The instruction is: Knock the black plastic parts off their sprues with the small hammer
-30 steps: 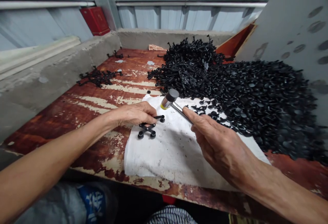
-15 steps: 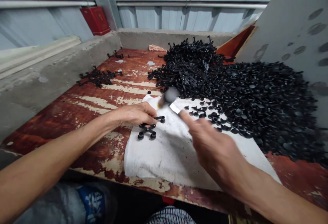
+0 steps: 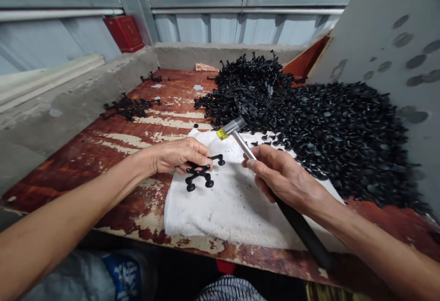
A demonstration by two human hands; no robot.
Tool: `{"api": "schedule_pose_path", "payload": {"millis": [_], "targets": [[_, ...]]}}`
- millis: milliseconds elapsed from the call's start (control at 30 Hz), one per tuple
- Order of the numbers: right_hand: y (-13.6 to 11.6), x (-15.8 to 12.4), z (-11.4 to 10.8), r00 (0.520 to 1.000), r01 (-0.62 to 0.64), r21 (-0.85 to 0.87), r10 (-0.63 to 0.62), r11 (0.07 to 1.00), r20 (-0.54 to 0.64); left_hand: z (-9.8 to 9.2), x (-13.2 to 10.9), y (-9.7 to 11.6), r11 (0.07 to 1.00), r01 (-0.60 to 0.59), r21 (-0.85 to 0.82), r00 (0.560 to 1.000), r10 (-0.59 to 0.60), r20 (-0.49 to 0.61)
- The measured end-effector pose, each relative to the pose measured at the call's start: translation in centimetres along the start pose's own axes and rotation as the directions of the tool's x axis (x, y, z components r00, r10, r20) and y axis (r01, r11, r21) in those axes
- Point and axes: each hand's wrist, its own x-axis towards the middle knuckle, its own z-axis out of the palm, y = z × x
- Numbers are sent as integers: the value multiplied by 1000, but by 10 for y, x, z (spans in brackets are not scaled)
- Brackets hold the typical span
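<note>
My left hand is closed on a black crossed-arm linkage with round feet, held over a white cloth. Part of the linkage is hidden behind my fingers. In my right hand is a mallet with a metal neck, a black grip and a head with one yellow and one greyish clear face. My fingers wrap the upper part of its handle. The mallet's head is up and to the right of the linkage, apart from it.
A big heap of small black round-headed parts covers the right side, against a grey panel. Behind the cloth rises a pile of black linkage pieces. Several joined linkages lie at left on the worn red table.
The mallet's head was blurred with motion and is now sharp. My right hand has shifted its hold, and the long black grip now shows. The linkage, still in my left hand, has tilted slightly.
</note>
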Motion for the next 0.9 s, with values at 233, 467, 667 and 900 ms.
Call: {"api": "schedule_pose_path", "payload": {"millis": [233,467,667,900], "targets": [[4,12,15,971,-213,565,109,797,211,10,1,7,995,-104,-10,988,104,111],[13,11,17,965,-225,771,27,596,261,22,-10,15,720,-396,569,904,416,103],[22,7,14,965,-207,776,-4,595,261,39,-18,5,28,-322,946,598,781,181],[25,3,12,970,-198,789,0,581,243,37,-10,-5,-163,-259,952,470,840,271]]}}
